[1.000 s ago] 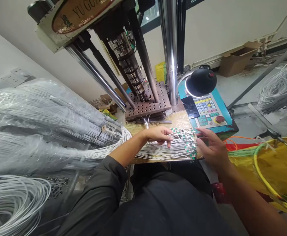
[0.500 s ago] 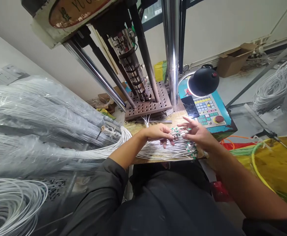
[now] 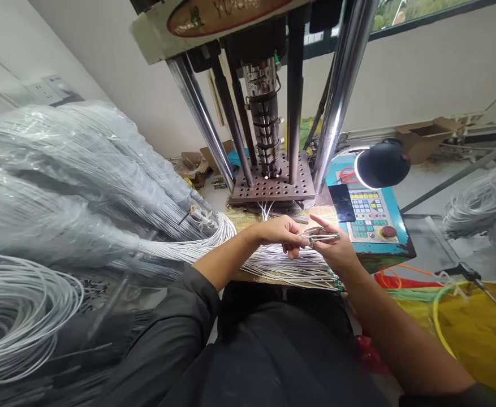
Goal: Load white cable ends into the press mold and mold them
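Observation:
My left hand [image 3: 282, 233] is closed, pinching a few white cables [image 3: 324, 237] above the wooden worktop [image 3: 245, 219]. My right hand [image 3: 337, 250] curls around the far ends of the same cables, its index finger raised off them. Small green pieces with metal parts show on these ends; their exact kind is too small to tell. Below both hands lies a wide spread of white cables [image 3: 281, 267], with more green ends [image 3: 336, 280] at the worktop's right edge. The fingertips of my left hand are partly hidden.
Behind the hands stands a press with a perforated metal plate [image 3: 273, 189]. At right are a control panel [image 3: 370, 217], a phone-like black slab [image 3: 341, 202] and a lamp [image 3: 385, 164]. Plastic-wrapped cable bundles [image 3: 61, 164] fill the left. A yellow sack [image 3: 481, 316] is at lower right.
The view has turned, so the press stands more upright. My right hand has gone from spread fingers to closing round the cable ends, and the held cables are lifted off the pile.

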`<state>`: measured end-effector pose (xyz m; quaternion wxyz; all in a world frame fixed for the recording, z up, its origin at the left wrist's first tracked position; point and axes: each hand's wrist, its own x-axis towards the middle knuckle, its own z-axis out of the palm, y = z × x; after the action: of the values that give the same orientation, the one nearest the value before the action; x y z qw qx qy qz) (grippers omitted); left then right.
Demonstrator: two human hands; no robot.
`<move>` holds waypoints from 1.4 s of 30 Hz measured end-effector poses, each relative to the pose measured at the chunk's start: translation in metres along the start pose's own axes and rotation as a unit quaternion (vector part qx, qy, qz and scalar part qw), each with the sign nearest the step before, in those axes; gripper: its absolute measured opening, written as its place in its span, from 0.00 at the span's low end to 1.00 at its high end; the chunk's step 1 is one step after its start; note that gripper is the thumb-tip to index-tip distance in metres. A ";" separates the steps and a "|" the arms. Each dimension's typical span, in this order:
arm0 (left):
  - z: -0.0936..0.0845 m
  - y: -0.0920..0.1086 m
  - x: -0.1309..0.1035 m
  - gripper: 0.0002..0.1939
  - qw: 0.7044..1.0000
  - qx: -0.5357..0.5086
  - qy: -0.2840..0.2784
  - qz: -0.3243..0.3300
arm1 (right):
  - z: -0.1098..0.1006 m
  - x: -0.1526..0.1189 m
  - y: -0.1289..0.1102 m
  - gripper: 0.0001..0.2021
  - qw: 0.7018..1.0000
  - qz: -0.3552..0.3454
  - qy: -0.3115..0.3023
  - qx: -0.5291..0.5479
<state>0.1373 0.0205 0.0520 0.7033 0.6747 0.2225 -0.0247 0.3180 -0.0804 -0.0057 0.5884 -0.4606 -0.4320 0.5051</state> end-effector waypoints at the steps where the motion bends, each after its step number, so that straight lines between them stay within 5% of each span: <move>1: 0.000 0.000 -0.002 0.25 1.000 0.011 0.015 0.011 | 0.002 0.000 0.001 0.40 1.000 -0.003 0.006 -0.004; 6: 0.001 -0.003 -0.014 0.26 0.996 0.026 0.055 0.071 | 0.017 0.001 0.003 0.36 0.999 -0.049 0.008 0.012; 11: 0.000 -0.010 -0.019 0.25 0.993 -0.080 0.050 0.068 | 0.032 0.000 0.006 0.33 0.992 -0.113 0.027 0.055; 19: 0.010 -0.023 -0.016 0.26 0.964 -0.175 0.162 0.120 | 0.044 0.003 0.014 0.34 0.985 -0.111 0.115 0.062; 22: 0.013 -0.026 -0.017 0.25 0.951 -0.169 0.201 0.163 | 0.038 0.001 0.019 0.39 0.984 -0.083 0.148 0.059; 26: 0.016 -0.028 -0.015 0.24 0.949 -0.134 0.212 0.192 | 0.005 -0.009 0.019 0.46 0.983 -0.050 0.174 -0.041; 31: 0.020 -0.030 -0.001 0.24 0.962 -0.077 0.185 0.185 | -0.025 -0.019 -0.008 0.32 0.980 -0.135 0.145 -0.009; 36: 0.029 -0.030 0.015 0.26 0.982 -0.007 0.113 0.149 | -0.006 -0.011 -0.026 0.15 0.986 -0.134 0.100 -0.007; 42: 0.035 -0.036 0.021 0.27 0.991 -0.104 0.047 0.071 | -0.002 -0.022 -0.015 0.12 0.973 -0.164 0.082 -0.142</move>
<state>0.1543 -0.0105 0.0110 0.7585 0.6121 0.2087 0.0803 0.3204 -0.1038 0.0077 0.6250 -0.5023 -0.5192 0.2958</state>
